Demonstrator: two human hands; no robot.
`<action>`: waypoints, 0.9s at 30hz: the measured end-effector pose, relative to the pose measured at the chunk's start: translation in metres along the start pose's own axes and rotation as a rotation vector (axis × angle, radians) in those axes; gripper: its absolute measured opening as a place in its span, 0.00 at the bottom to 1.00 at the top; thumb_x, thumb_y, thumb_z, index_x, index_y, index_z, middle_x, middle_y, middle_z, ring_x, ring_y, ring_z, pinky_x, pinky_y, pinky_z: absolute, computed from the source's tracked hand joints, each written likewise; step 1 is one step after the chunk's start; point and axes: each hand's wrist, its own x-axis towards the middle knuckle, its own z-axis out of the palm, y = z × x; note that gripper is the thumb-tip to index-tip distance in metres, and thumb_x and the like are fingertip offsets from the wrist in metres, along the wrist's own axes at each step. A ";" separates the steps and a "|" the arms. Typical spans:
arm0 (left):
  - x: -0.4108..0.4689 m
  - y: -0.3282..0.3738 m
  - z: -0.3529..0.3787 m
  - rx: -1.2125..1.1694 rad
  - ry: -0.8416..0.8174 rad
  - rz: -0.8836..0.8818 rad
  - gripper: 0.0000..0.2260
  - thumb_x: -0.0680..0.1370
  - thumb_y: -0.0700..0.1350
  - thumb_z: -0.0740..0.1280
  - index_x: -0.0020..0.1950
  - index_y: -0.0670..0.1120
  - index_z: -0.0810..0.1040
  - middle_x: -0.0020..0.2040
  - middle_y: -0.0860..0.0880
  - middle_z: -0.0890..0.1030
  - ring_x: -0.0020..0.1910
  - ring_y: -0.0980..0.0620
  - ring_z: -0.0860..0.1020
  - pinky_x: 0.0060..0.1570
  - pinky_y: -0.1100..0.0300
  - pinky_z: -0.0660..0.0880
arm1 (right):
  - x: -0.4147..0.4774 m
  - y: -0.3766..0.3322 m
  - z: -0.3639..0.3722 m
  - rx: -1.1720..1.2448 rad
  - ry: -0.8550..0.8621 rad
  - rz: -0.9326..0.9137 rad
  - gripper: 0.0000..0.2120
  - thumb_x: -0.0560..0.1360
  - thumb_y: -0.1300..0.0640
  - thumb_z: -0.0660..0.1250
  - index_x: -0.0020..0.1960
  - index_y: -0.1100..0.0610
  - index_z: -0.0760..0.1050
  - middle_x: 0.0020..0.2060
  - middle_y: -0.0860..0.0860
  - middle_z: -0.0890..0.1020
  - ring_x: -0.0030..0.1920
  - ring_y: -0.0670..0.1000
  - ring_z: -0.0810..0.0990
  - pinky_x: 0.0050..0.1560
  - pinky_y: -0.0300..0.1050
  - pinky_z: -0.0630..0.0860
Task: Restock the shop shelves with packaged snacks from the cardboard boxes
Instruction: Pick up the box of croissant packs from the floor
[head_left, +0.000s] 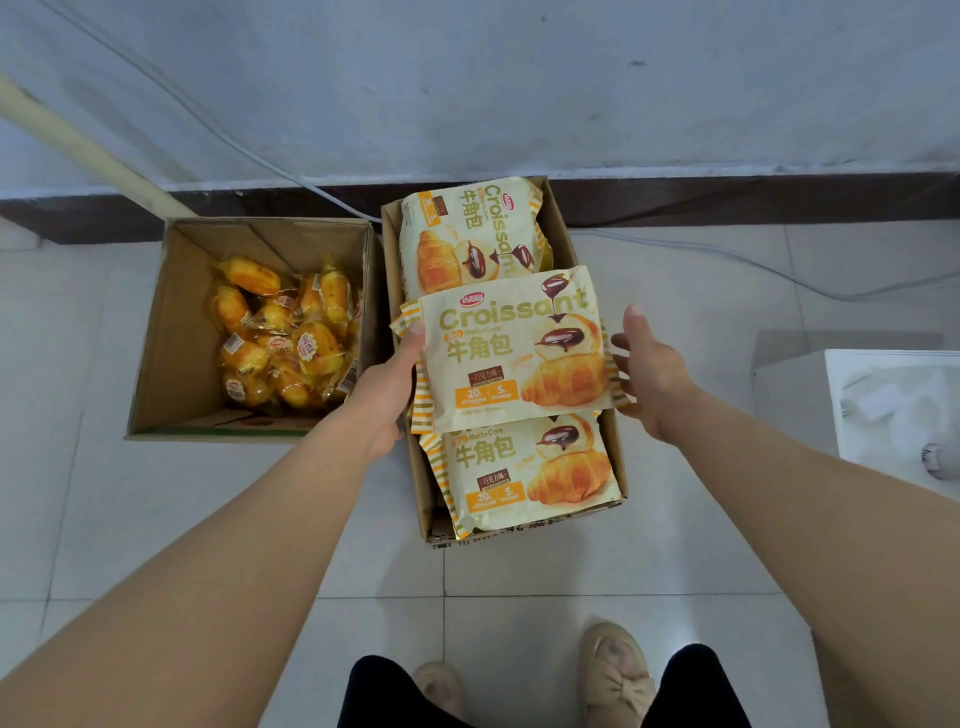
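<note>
A long cardboard box (563, 228) on the floor holds cream-coloured croissant bags. The middle croissant bag (498, 353) is raised above the others. My left hand (389, 384) grips its left edge, thumb on top. My right hand (649, 369) is at the bag's right edge with fingers spread and relaxed, and its contact with the bag is unclear. Another croissant bag (467, 234) lies at the far end and a third (524, 467) at the near end. A square cardboard box (176, 322) to the left holds several small orange-wrapped cakes (285, 338).
The boxes stand on a white tiled floor against a grey wall with a dark skirting (727, 200). A grey cable (727, 260) runs along the floor behind the boxes. A white foam piece (893, 410) sits at the right. My feet (613, 675) are below.
</note>
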 end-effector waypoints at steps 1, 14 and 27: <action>0.001 -0.002 0.000 0.000 0.000 0.013 0.30 0.71 0.69 0.61 0.61 0.48 0.76 0.55 0.49 0.82 0.55 0.47 0.79 0.62 0.45 0.71 | 0.002 0.003 -0.003 -0.007 0.022 0.019 0.28 0.77 0.34 0.50 0.60 0.54 0.73 0.51 0.53 0.79 0.55 0.55 0.77 0.62 0.56 0.71; 0.008 -0.003 0.014 0.103 -0.106 0.004 0.41 0.62 0.63 0.74 0.69 0.44 0.69 0.54 0.48 0.82 0.45 0.53 0.81 0.28 0.60 0.77 | 0.013 0.023 -0.015 -0.066 -0.182 0.004 0.33 0.69 0.30 0.61 0.56 0.57 0.78 0.49 0.51 0.83 0.54 0.53 0.79 0.61 0.55 0.72; 0.017 0.000 0.007 0.201 0.048 0.134 0.31 0.59 0.66 0.72 0.54 0.47 0.79 0.49 0.49 0.84 0.48 0.49 0.82 0.53 0.52 0.78 | 0.019 -0.002 0.016 -0.164 -0.122 -0.186 0.45 0.71 0.33 0.63 0.77 0.55 0.49 0.74 0.54 0.63 0.70 0.56 0.67 0.64 0.49 0.67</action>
